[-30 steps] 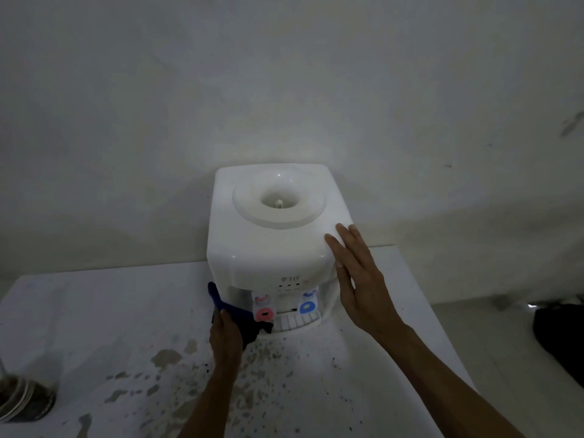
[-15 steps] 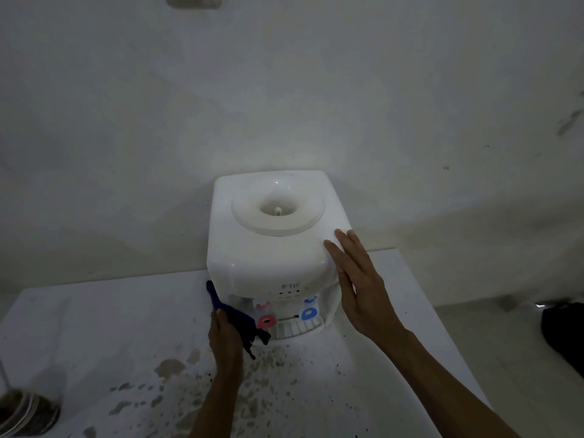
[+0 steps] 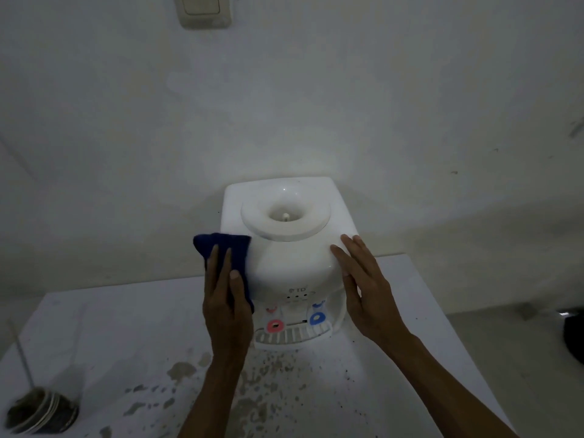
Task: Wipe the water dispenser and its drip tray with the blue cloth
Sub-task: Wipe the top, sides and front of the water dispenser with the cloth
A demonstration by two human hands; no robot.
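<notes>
A white tabletop water dispenser (image 3: 290,257) stands against the wall on a white table (image 3: 104,343). Its top has a round funnel opening. Red and blue taps sit over the slotted drip tray (image 3: 290,336) at its front base. My left hand (image 3: 226,308) presses the dark blue cloth (image 3: 227,248) against the dispenser's upper left side, fingers spread over the cloth. My right hand (image 3: 363,289) lies flat and open on the dispenser's right side, holding nothing.
A dark round container (image 3: 41,409) with a thin stick in it sits at the table's front left corner. The table surface in front of the dispenser is stained and speckled. A wall switch plate (image 3: 203,9) is high above. The table's right edge drops to the floor.
My left hand has lifted the blue cloth from the dispenser's lower left base up to its upper left side. My right hand stays on the right side. The camera has tilted up.
</notes>
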